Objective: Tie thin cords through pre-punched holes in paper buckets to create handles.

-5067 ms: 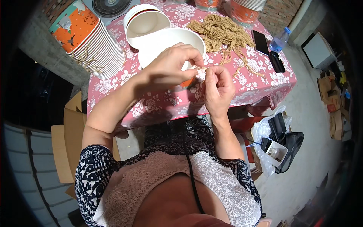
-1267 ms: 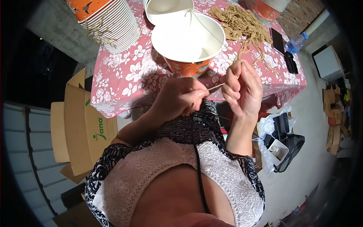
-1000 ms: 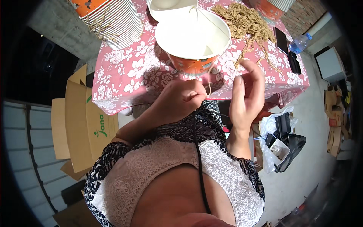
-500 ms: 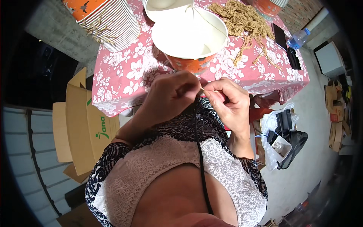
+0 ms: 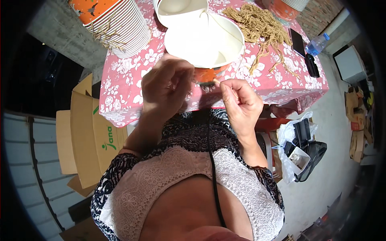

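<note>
An orange paper bucket (image 5: pixel 207 75) with a white inside stands at the table's front edge, and a thin cord (image 5: pixel 220 25) crosses its mouth. In front of it, my right hand (image 5: pixel 242 98) pinches a short pale cord end (image 5: pixel 216 81) between thumb and forefinger. My left hand (image 5: pixel 165 82), mostly in shadow, is by the bucket's left side with curled fingers. Whatever it may hold is hidden. The two hands are apart.
Left on the flowered tablecloth (image 5: pixel 120 102) stands a bucket stack (image 5: pixel 130 32) with cords hanging out. Behind are another white container (image 5: pixel 177 6) and a tan cord heap (image 5: pixel 257 24). To the right lie a phone (image 5: pixel 296 42) and bottle (image 5: pixel 317 44). Cardboard boxes (image 5: pixel 90 136) flank the table.
My hands were close together with the cord between their fingertips. My left hand has moved left and up, away from the right. My right hand has shifted slightly and still pinches the cord.
</note>
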A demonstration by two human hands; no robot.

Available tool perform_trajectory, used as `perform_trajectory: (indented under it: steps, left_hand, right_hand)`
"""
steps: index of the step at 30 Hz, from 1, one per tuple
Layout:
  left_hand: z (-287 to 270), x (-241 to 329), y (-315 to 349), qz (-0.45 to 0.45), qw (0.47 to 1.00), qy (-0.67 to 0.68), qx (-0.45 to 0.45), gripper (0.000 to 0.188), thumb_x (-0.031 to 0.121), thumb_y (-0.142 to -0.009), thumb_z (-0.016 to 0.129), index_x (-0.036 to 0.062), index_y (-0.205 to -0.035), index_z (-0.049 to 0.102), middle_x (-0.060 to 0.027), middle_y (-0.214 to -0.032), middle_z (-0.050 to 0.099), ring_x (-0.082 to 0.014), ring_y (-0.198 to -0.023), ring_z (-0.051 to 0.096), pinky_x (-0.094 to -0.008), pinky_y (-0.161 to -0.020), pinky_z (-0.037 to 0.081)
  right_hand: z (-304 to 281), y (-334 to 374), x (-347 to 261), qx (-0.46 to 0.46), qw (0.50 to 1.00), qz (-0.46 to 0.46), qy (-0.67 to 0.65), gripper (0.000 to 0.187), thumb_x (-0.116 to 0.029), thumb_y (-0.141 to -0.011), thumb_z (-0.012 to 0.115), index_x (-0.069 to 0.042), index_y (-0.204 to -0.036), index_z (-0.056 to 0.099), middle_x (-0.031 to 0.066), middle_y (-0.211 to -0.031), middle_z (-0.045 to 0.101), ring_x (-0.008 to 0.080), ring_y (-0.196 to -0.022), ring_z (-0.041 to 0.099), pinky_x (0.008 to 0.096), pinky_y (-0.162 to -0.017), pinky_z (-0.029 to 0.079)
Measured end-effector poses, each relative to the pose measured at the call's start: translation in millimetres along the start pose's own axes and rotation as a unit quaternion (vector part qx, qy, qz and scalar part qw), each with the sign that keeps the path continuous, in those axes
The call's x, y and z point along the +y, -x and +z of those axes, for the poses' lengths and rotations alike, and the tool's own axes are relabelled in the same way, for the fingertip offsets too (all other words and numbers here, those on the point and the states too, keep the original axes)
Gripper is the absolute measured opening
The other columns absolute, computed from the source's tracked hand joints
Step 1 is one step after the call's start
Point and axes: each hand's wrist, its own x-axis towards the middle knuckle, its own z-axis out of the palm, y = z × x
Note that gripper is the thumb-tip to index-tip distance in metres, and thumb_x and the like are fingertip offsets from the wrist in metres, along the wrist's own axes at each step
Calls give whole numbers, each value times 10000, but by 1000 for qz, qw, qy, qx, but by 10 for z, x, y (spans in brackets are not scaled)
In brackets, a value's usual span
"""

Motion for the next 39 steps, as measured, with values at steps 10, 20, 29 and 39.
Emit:
perform_trajectory:
  steps: [10,20,29,39]
  left_hand:
    - [131,-380,-139,155,976,-154,-10,373,58,-792,657,107,-1154,583,-123,-1186,584,-413,-1113,531,-519,-999,365]
    - [0,-623,-708,189,935,-291,-74,193,48,-826,627,44,-1012,677,-149,-1252,607,-410,-1290,400,-517,-1074,326]
    - [161,-198,-324,199,957,-183,-102,162,94,-779,722,87,-925,651,-74,-810,682,-251,-774,653,-632,-1078,279]
    - [-19,-1,-593,79,975,-179,-105,190,158,-913,590,21,-1005,685,-143,-915,710,-296,-857,680,-483,-1081,354]
  right_hand:
    - [121,-9,116,73,997,-32,5,58,38,-851,674,4,-860,627,-49,-589,498,1,-537,417,178,-491,353]
    - [2,-24,102,121,991,-49,-3,57,46,-845,685,6,-872,654,-37,-632,518,16,-537,410,187,-498,359]
    - [-20,-128,114,145,979,-122,80,112,58,-782,713,2,-859,655,98,-945,532,147,-755,519,250,-590,435]
    - [123,-245,189,129,978,-144,83,105,79,-788,669,8,-830,605,113,-945,524,142,-670,522,247,-503,428]
